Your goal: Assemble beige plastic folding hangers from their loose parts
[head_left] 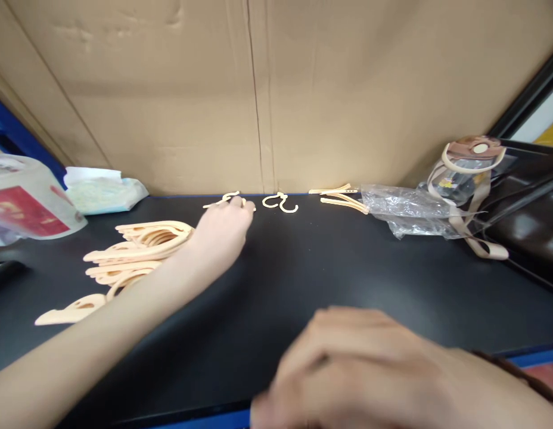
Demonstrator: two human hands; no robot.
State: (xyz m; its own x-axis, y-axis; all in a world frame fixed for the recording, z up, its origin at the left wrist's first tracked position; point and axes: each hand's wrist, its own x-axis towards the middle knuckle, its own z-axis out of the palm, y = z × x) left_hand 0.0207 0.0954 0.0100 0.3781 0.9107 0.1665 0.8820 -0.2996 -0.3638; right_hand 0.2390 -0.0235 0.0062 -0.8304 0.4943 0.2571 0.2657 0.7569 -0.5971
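My left hand reaches to the far edge of the black table, its fingers bent down over a small cream hanger hook. The fingers look closed on the hook, though they partly hide it. Just right of them lie more loose hooks. Under and beside my left forearm is a stack of peach folding hanger arms, with a single arm piece nearer the front. My right hand is above the table's front edge, curled and blurred. Nothing shows in it, and its fingertips are unclear.
Several slim peach strips lie at the back, by crumpled clear plastic bags. A clear strapped cup and a dark brown bag stand at right. At left are a tissue pack and a white-and-red package. Cardboard walls the back.
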